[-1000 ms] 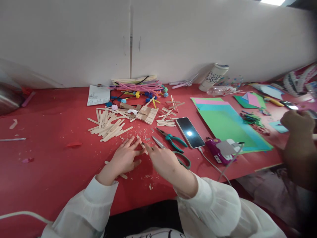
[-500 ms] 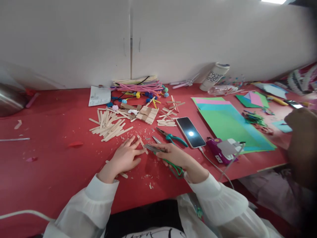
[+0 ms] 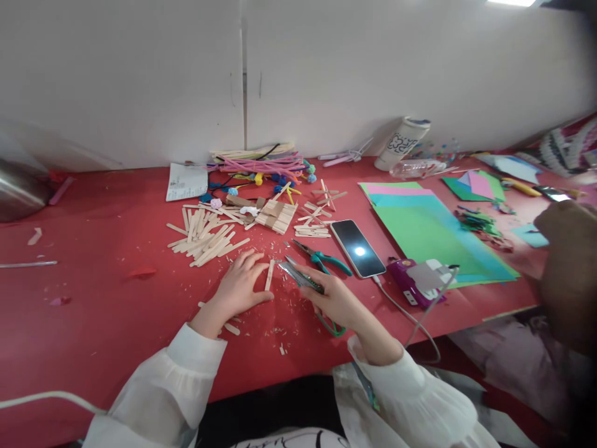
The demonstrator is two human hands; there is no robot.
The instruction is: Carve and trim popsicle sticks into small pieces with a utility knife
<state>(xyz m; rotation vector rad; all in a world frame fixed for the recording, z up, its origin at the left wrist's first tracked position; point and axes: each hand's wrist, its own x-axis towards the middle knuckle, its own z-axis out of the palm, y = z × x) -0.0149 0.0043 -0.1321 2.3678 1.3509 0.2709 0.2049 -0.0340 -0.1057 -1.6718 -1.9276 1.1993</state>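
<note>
A small wooden stick (image 3: pixel 269 275) lies on the red table (image 3: pixel 102 336), between its back edge and its front edge. The left hand (image 3: pixel 240 283) is down just beside it, thumb and pointer finger spread apart, with the stick by the gap between them. I can't tell if the fingertips touch it. The right hand (image 3: pixel 333 298) is wrapped around a cutter (image 3: pixel 301 277), whose tip is near the stick but apart from it.

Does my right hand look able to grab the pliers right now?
Probably not as is: your right hand holds a cutter, though the pliers lie just beyond it, largely uncovered.
</note>
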